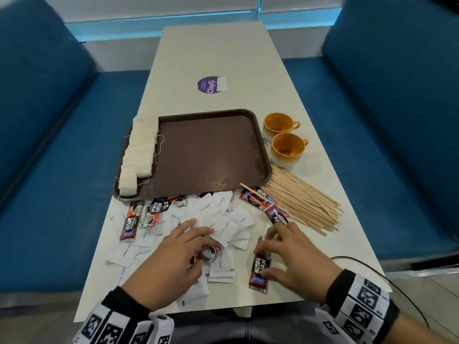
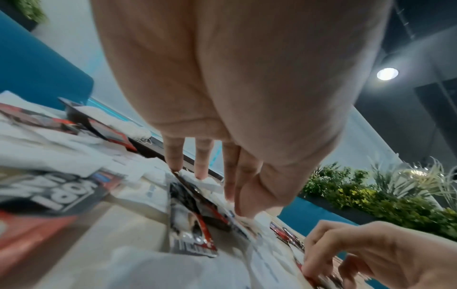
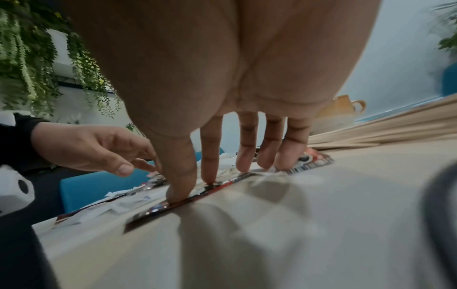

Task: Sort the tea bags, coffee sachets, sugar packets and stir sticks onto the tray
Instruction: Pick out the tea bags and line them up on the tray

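Observation:
A brown tray (image 1: 213,155) lies mid-table with a row of white tea bags (image 1: 139,152) along its left edge. White sugar packets (image 1: 223,219) and red-black coffee sachets (image 1: 130,223) lie mixed on the table in front of it. Wooden stir sticks (image 1: 305,199) fan out to the right. My left hand (image 1: 201,247) (image 2: 217,191) rests with straight fingers on one coffee sachet (image 1: 210,253) (image 2: 190,230) in the pile. My right hand (image 1: 263,260) (image 3: 195,190) presses thumb and fingertips on another coffee sachet (image 1: 259,271) (image 3: 153,212) lying flat on bare table.
Two orange cups (image 1: 285,142) stand right of the tray, behind the sticks. A purple sticker (image 1: 210,85) marks the far table (image 1: 223,50). Blue bench seats (image 1: 49,145) flank both sides. A black cable (image 1: 372,266) crosses the near right corner.

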The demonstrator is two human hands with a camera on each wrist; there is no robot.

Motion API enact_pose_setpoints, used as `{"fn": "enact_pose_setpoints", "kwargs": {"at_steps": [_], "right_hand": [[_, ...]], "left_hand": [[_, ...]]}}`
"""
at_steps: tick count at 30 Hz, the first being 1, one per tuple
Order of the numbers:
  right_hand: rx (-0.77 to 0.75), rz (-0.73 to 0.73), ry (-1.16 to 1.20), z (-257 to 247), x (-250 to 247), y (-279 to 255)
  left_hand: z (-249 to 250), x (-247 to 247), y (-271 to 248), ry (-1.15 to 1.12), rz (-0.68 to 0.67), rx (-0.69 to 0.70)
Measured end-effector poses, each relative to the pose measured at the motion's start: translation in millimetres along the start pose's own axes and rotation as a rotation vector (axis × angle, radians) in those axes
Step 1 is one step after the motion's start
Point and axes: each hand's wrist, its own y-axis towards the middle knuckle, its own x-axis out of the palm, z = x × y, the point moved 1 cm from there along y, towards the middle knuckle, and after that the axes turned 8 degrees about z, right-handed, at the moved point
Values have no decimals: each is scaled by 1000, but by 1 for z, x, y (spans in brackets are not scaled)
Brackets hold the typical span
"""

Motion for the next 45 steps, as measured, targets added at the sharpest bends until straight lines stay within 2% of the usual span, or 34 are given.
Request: {"fn": "enact_pose_setpoints", "kwargs": {"at_steps": [3,5,7,9,12,17,27,30,33,37,41,45], "right_hand": [[21,46,34,-4,2,11],[37,68,74,-7,2,19],[51,97,132,-11,0,29],[66,126,177,-16,-5,38],[43,88,181,-22,-7,44],[-47,-23,-1,-30,6,42],[106,63,36,-13,2,36],[26,81,61,-19,3,37],[-71,19,-11,-28,5,38],[-42,6,-8,-22,2,40],[-15,45,-10,-17,0,43],[-71,54,-34,-34,-3,50]], "left_hand": [[-3,-5,-3,-29,121,-1],[-2,-6,1,-7,134,-61],[2,-5,6,37,11,-170],[7,0,9,97,-116,-206],[17,10,6,131,-154,-145],[13,11,-4,90,-133,-120],[-23,-6,-38,78,-71,-185],[-14,-7,-30,46,1,-137],[1,-3,-16,63,-43,-96],[3,1,-11,184,-94,-118],[4,3,-23,186,-116,-134],[4,6,-29,168,-88,-130]]}}
